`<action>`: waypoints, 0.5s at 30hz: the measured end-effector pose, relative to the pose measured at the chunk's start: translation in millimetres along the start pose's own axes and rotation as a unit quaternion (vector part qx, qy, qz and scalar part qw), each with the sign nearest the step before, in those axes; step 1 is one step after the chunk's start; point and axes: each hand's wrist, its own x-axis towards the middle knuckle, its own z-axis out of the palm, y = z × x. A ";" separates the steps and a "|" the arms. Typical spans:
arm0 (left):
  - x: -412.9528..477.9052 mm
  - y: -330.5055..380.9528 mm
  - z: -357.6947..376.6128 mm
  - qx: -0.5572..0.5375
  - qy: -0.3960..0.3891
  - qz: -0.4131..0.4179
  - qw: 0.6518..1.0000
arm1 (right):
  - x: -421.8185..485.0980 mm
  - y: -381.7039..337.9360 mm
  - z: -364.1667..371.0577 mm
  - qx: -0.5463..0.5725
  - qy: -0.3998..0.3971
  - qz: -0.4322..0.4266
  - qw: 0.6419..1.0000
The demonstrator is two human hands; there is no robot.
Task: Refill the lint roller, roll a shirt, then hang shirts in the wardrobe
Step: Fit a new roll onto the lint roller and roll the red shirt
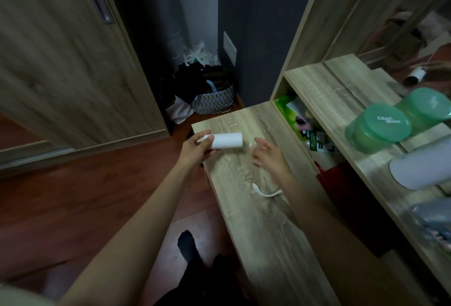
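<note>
Over desk (256,208), roll (227,140) in left hand (195,148)

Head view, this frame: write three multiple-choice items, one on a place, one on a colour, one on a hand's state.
1. Where does the patterned basket stand?
A. on the floor, in the corner
B. on the desktop
C. on the upper shelf

2. What colour is the lid of the jar?
A. red
B. green
C. black

3. What is the left hand doing?
A. lying flat on the desktop
B. hanging open and empty
C. gripping a white roll

Answers:
1 A: it sits low on the floor beside dark bags.
2 B: the lid is pale green with white lettering.
3 C: the fingers curl round the roll's end.
</note>
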 end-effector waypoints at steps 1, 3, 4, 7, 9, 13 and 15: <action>-0.9 0.0 0.1 -0.002 -0.001 -0.003 1.000 | -3.4 -8.4 1.5 0.106 -0.022 0.036 0.993; -2.9 -0.7 1.3 -0.004 -0.004 -0.008 1.000 | -7.2 -17.6 3.0 0.171 -0.051 0.042 0.983; -3.7 -0.7 2.3 -0.004 -0.005 -0.009 1.000 | -9.5 -20.2 4.3 0.176 -0.062 0.036 0.982; -4.5 -1.0 4.9 -0.004 -0.007 -0.008 1.000 | -13.0 -21.1 10.2 0.179 -0.066 0.032 0.981; -5.3 -0.8 4.8 0.002 -0.008 -0.008 1.000 | -15.7 -21.0 12.2 0.176 -0.059 0.025 0.982; -7.0 0.5 3.1 0.002 -0.012 -0.011 1.000 | -17.0 -20.3 12.6 0.163 -0.049 0.011 0.985; -8.8 1.9 3.5 0.000 -0.013 -0.010 1.000 | -17.1 -21.2 14.8 0.158 -0.042 -0.002 0.987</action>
